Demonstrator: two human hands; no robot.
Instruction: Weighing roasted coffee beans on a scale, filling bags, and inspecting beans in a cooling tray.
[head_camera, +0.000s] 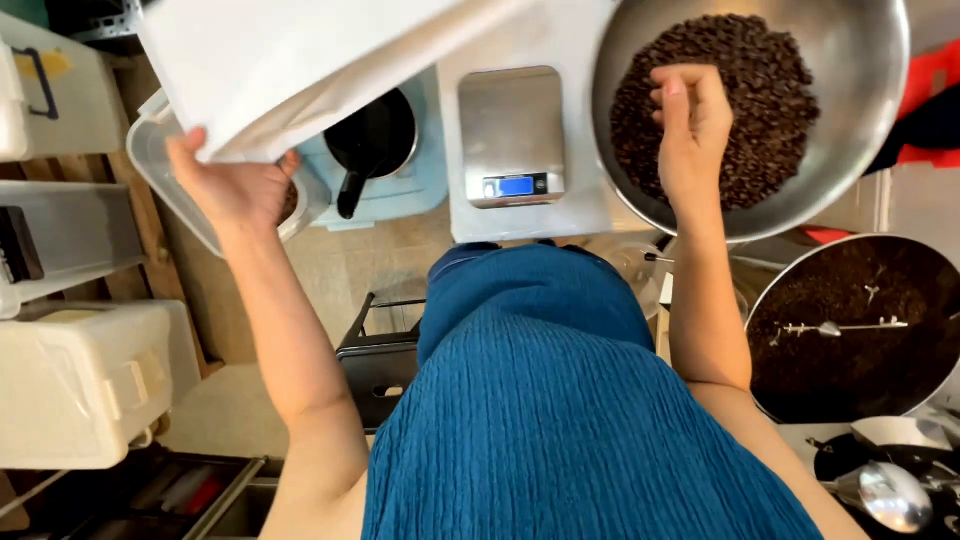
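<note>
Closest to you, below your blue ribbed dress (560, 420), a round dark cooling tray with a metal stirring arm (850, 328) sits at your right, spread with roasted beans, and a shiny metal spoon (890, 495) lies just in front of it. At your left stand white lidded plastic storage bins (80, 385).

Further out, your right hand (692, 125) reaches into the large round stainless steel bowl (860, 150) and rests on the heap of dark roasted coffee beans (745, 95). Its fingers are curled together as if pinching at a few beans; whether anything is actually between them, you cannot tell from here. The beans are well apart from your other hand, and most of the heap looks undisturbed, so the picking-through appears to have plenty left.

Your left hand (235, 185) is spread open with the thumb hooked up, propping the lower edge of a flat white lid or sheet (300, 60) over a clear plastic container (160, 165).

Between your hands, a small steel-topped digital scale with a blue display (512, 135) stands bare on the white counter, next to a black scoop with a handle (368, 140) in a pale blue tub.
</note>
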